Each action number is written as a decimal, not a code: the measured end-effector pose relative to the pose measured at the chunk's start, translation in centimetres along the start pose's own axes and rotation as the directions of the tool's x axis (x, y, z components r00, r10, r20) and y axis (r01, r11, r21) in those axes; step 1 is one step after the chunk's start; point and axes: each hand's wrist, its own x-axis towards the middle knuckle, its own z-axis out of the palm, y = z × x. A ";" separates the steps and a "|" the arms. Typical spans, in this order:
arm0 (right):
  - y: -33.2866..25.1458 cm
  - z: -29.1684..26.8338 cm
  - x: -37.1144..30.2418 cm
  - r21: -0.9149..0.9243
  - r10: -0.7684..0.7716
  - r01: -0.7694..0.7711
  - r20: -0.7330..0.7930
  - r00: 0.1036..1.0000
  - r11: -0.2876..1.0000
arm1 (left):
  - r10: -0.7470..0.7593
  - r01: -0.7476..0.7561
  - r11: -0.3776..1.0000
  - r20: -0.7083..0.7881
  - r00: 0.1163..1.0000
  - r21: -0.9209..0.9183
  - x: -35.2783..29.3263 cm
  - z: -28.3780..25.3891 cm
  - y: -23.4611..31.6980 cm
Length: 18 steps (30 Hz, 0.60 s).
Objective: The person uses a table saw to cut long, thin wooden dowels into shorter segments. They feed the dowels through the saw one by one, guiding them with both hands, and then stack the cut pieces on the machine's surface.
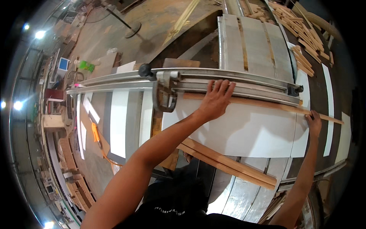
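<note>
A long thin wooden strip lies along the near side of a metal fence rail on a sliding table saw. My left hand rests over the rail and the strip's left part, fingers stretched out across the metal. Toward the strip's right end, my right hand pinches it, part of the fingers hidden. Under both arms spreads a white board. A black flip stop sits on the rail just left of my left hand.
Two wooden strips lie at the board's near edge. Many short wood pieces are heaped at the far right. An orange-handled air blow gun hangs at left. Beyond the rail is a slotted metal table.
</note>
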 end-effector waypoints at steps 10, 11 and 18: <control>-1.7 1.0 0.0 0.158 0.075 -0.083 0.052 0.996 0.984 | 0.001 0.001 1.000 0.071 0.997 -0.026 0.2 -1.5 0.1; -1.2 1.2 -0.1 0.167 0.070 -0.078 0.049 0.996 0.983 | -0.001 0.004 0.999 0.081 0.997 -0.036 0.6 -1.5 0.3; -0.7 2.1 -0.6 0.226 0.089 -0.096 0.041 0.995 0.969 | 0.007 -0.013 0.996 0.065 0.998 0.092 6.9 3.9 7.8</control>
